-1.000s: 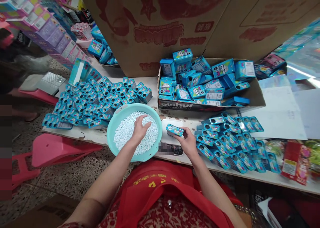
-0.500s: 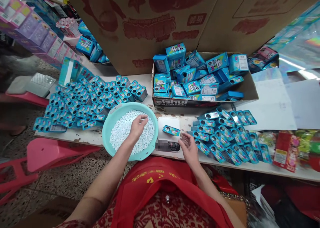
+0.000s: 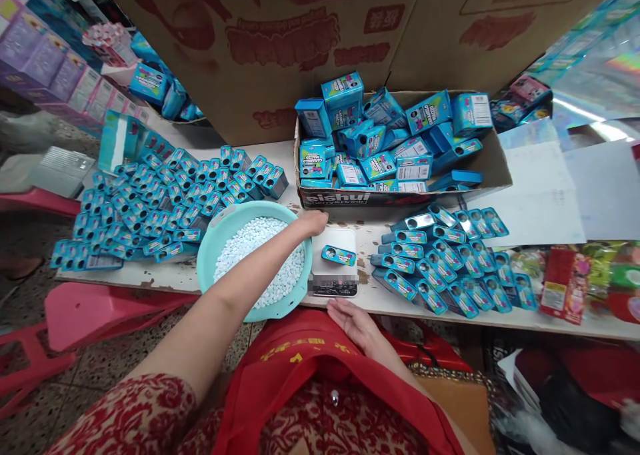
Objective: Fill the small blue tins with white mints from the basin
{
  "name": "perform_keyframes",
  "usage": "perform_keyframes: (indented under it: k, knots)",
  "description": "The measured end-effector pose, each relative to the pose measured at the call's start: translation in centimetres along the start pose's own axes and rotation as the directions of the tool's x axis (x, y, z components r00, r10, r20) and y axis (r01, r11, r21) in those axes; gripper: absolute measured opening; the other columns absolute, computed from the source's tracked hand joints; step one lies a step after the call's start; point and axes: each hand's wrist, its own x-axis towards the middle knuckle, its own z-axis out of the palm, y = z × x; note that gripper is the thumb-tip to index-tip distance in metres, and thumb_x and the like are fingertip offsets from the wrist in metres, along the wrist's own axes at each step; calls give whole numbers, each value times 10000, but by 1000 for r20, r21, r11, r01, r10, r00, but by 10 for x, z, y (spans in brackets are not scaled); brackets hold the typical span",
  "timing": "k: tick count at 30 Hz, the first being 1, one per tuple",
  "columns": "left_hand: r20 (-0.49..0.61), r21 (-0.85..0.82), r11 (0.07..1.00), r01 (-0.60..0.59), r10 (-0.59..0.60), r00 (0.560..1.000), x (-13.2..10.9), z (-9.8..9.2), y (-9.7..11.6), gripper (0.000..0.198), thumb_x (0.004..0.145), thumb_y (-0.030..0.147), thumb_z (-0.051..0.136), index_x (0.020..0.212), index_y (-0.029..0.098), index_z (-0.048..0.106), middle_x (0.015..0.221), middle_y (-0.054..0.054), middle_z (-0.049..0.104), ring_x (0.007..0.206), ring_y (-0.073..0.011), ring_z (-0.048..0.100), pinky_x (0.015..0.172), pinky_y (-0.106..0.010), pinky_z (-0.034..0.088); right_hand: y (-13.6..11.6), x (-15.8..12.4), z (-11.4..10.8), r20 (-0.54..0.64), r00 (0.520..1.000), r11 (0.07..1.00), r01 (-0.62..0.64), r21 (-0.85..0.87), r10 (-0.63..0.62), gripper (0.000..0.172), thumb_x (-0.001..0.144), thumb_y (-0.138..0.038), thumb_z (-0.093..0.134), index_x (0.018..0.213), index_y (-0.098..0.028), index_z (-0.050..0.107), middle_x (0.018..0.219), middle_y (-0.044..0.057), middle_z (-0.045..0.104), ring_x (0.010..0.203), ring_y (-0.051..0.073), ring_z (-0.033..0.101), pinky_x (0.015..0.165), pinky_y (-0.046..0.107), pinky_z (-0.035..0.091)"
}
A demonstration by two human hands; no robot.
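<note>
My left hand [image 3: 314, 222] reaches across a turquoise bowl [image 3: 204, 258] to its far right rim, just behind a white scale [image 3: 343, 236]. Its fingers are curled closed and point away, and what they hold, if anything, is hidden. Small white candies [image 3: 250, 238] fill the bowl, partly covered by my left forearm. A single blue candy tin [image 3: 339, 255] lies on the scale's pan. My right hand [image 3: 356, 323] rests low against the red apron, in front of the scale's dark display panel [image 3: 335, 287], fingers stretched out and holding nothing.
Many open-topped blue tins [image 3: 150, 202] stand packed left of the bowl, and another group [image 3: 450, 262] stands to the right. Behind the scale, a cardboard box [image 3: 340, 198] holds more blue packages. A large carton [image 3: 280, 55] rises at the back. White paper [image 3: 540, 188] lies at right.
My left hand has moved from above the candies to the right, past the bowl's rim. My right hand has drawn back from beside the tin to the apron. The whole view has shifted slightly.
</note>
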Motion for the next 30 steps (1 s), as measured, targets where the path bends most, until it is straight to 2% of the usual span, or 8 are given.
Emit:
perform_keyframes:
  k: [3, 8, 12, 16, 21, 26, 30]
  knots:
    - [77, 19, 999, 47, -48, 996, 17, 10, 1, 128, 613, 54, 613, 574, 173, 588, 805, -179, 659, 1055, -363, 580, 975, -464, 358, -1, 4, 4, 40, 998, 994, 38, 100, -42, 238, 564, -112, 775, 691, -193, 591, 781, 2, 717, 865, 168, 694, 916, 311, 526]
    - [149, 27, 998, 60, -64, 987, 21, 24, -2, 77, 631, 95, 594, 608, 163, 622, 822, -192, 668, 1021, -362, 597, 935, -455, 394, -1, 2, 2, 33, 997, 989, 59, 135, -64, 260, 529, -92, 793, 700, -174, 615, 763, 1, 716, 840, 157, 693, 915, 304, 524]
    - [144, -13, 1000, 26, -23, 989, 20, 34, -1, 128, 600, 66, 615, 574, 191, 604, 722, -126, 662, 1023, -325, 596, 953, -427, 389, -4, -2, -3, 8, 998, 988, 68, 136, -70, 280, 527, -81, 797, 721, -173, 618, 784, 6, 719, 835, 155, 696, 898, 283, 531]
    - [78, -20, 1000, -15, 16, 997, 10, 38, 3, 172, 585, 42, 627, 534, 197, 575, 707, -103, 655, 1048, -321, 583, 992, -440, 352, -10, -8, -7, -7, 999, 994, 37, 104, -36, 280, 562, -107, 794, 778, -163, 625, 847, 42, 728, 829, 176, 702, 822, 290, 559]
    - [4, -58, 990, -126, 126, 992, -17, 21, 4, 191, 639, 53, 603, 697, 225, 665, 877, -75, 680, 1103, -278, 554, 1038, -384, 318, -13, -18, -23, -122, 992, 999, 31, 25, -27, 314, 607, -151, 790, 877, -173, 633, 889, 53, 733, 783, 160, 703, 736, 254, 555]
    - [0, -119, 944, -309, 311, 950, -38, -4, 6, 210, 721, 117, 587, 848, 242, 699, 970, -41, 695, 1049, -247, 581, 1015, -339, 347, -8, -20, -44, -266, 961, 993, 95, 64, -75, 263, 609, -164, 789, 822, -195, 639, 810, 20, 732, 700, 128, 686, 702, 225, 544]
    - [-22, -128, 928, -351, 351, 936, -51, -16, 10, 225, 714, 141, 622, 906, 229, 700, 1036, -46, 690, 1058, -254, 578, 1028, -344, 333, -6, -17, -49, -279, 955, 991, 118, 67, -95, 237, 612, -175, 781, 796, -207, 634, 797, 11, 729, 677, 130, 681, 681, 237, 549]
